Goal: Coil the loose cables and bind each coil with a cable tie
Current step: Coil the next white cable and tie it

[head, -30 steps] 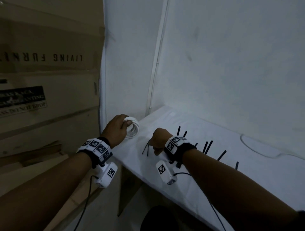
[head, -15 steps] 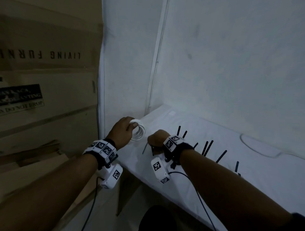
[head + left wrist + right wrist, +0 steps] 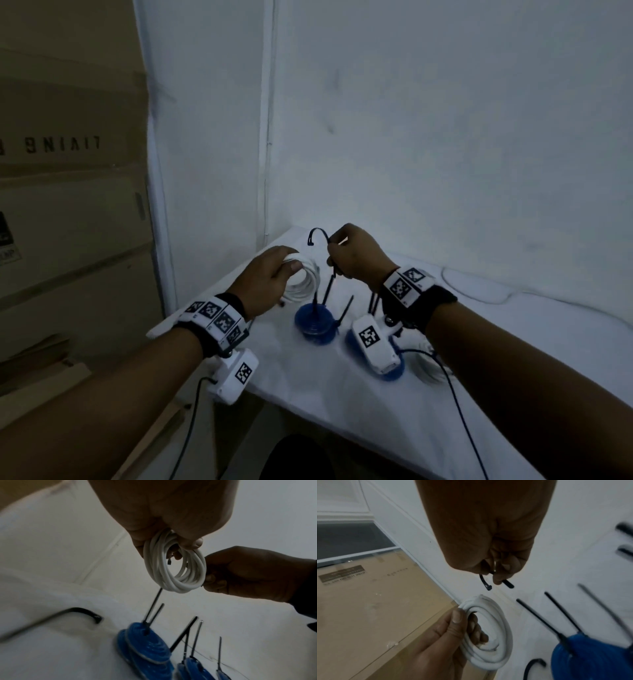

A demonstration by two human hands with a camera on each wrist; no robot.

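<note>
One white coil [image 3: 305, 279] gripped in left hand [image 3: 263, 286] above table [image 3: 513, 342]; right hand [image 3: 356, 255] pinches bent black tie [image 3: 317, 234] beside it. Binding step. Next: thread tie through coil, cinch. Blue coils [image 3: 313, 320] already tied.

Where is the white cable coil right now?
In the head view the white cable coil is gripped in the left hand, above the table's left end, beside the right hand pinching a black cable tie.
</note>
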